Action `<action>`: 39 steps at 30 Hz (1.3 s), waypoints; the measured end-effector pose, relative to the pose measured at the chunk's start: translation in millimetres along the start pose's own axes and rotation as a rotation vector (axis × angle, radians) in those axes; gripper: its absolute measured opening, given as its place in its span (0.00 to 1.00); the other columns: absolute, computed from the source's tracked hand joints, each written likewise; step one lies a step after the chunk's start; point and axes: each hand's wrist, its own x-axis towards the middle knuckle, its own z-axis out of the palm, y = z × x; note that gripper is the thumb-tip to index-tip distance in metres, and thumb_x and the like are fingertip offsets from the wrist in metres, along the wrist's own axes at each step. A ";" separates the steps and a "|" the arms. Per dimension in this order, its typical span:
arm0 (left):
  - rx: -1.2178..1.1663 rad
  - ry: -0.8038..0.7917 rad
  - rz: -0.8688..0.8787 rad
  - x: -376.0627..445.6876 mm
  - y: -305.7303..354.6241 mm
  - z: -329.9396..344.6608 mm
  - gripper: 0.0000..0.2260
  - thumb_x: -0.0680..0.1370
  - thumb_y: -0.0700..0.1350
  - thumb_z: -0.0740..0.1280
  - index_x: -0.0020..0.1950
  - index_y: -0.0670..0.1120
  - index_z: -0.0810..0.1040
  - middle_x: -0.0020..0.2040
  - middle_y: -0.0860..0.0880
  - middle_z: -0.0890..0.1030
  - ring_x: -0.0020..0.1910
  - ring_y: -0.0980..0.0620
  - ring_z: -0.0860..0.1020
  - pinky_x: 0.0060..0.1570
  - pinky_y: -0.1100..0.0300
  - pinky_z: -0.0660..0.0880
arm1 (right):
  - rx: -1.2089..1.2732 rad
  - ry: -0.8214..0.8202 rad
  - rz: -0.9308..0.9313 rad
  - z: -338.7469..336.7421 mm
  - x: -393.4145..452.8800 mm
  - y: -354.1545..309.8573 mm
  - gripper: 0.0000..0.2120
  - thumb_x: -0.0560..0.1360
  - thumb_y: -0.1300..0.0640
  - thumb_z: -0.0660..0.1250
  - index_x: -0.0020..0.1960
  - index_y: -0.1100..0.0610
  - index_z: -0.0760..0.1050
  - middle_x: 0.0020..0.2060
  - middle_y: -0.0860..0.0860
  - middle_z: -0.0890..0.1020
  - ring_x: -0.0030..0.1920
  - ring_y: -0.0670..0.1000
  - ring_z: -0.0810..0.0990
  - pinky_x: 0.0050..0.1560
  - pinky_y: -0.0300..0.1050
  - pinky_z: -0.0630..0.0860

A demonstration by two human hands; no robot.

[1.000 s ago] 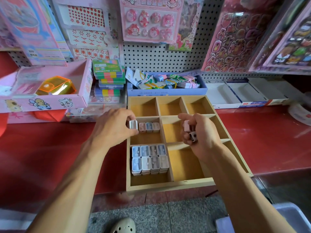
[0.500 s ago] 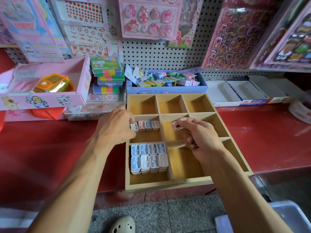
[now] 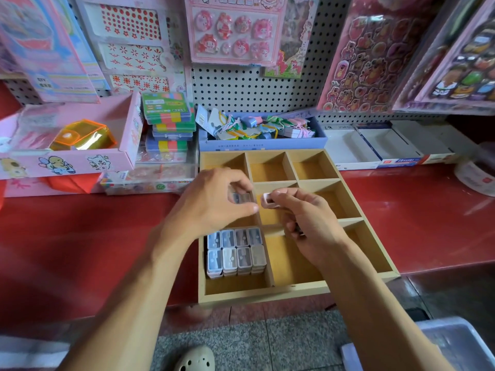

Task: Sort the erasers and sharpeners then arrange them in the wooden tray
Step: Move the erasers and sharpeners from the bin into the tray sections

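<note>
Red shelving (image 3: 80,250) under a pegboard wall (image 3: 254,89) of sticker sheets carries the wooden tray (image 3: 262,293), whose near edge overhangs the shelf front. Right hand (image 3: 308,226): thumb and forefinger pinch a small pink sharpener (image 3: 267,200) above the tray's middle compartment, while the curled lower fingers seem to keep another small piece tucked against the palm, too hidden to name. Left hand (image 3: 211,207): its fingers curl down over the middle-left compartment, tips around a greyish sharpener (image 3: 241,197) there; whether they grip it or only touch it cannot be told. Just near of that hand, the near-left compartment holds a block of stacked sharpeners (image 3: 235,251) in two rows of four, pushed to its far side. Far of the tray sits a blue box (image 3: 267,143) of tangled trinkets; to the left, stacked colourful cases (image 3: 168,121) and a pink box (image 3: 69,162) holding an orange pouch (image 3: 83,136). White cartons (image 3: 375,148) lie to the right.
</note>
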 end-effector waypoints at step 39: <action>0.399 -0.138 -0.044 15.2 -20.9 16.8 0.12 0.68 0.53 0.77 0.49 0.55 0.81 0.38 0.56 0.78 0.44 0.50 0.79 0.38 0.59 0.67 | 0.145 0.091 0.016 -18.2 -0.5 -1.4 0.17 0.76 0.76 0.56 0.48 0.62 0.80 0.41 0.55 0.77 0.41 0.51 0.75 0.40 0.42 0.72</action>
